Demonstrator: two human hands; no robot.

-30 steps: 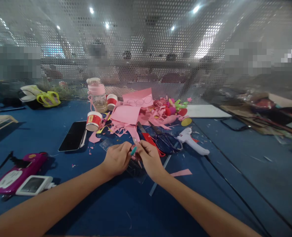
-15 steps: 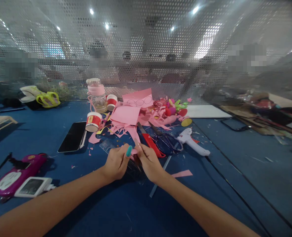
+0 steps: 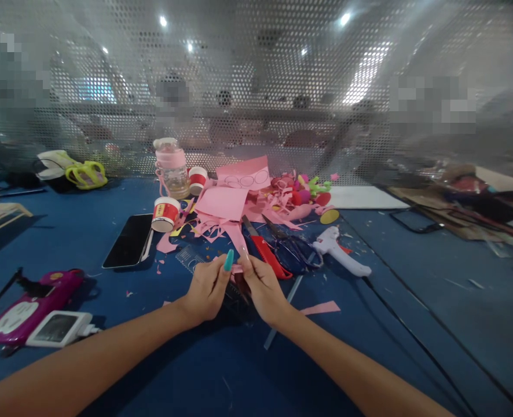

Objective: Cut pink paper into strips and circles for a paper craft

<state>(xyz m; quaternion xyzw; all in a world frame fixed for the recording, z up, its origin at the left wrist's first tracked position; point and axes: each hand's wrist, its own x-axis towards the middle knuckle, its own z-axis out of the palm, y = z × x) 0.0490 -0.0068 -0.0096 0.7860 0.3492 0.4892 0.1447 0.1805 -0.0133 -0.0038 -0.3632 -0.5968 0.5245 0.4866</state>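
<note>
My left hand [image 3: 207, 288] and my right hand [image 3: 263, 288] are close together above the blue table, fingers closed in a pinch. Between the thumbs a small piece of pink paper [image 3: 237, 269] shows; most of it is hidden by the fingers. Beneath the hands lies a clear stencil ruler [image 3: 189, 258], partly covered. Just beyond my right hand are a red-handled utility knife [image 3: 266, 253] and dark-handled scissors [image 3: 293, 250]. A heap of pink paper sheets and scraps [image 3: 222, 202] lies ahead of both hands.
A white glue gun [image 3: 342, 252] with a cable lies at right, near a clear glue stick [image 3: 292, 289] and a pink strip [image 3: 321, 307]. At left are a black phone [image 3: 128, 241], paper cups [image 3: 165, 214], a bottle [image 3: 172, 168] and a purple case [image 3: 35, 307]. A perforated screen stands behind.
Both hands stay pinched together on the pink paper, with the thumbs slightly shifted. The whole view has moved a little; the things on the table lie as before.
</note>
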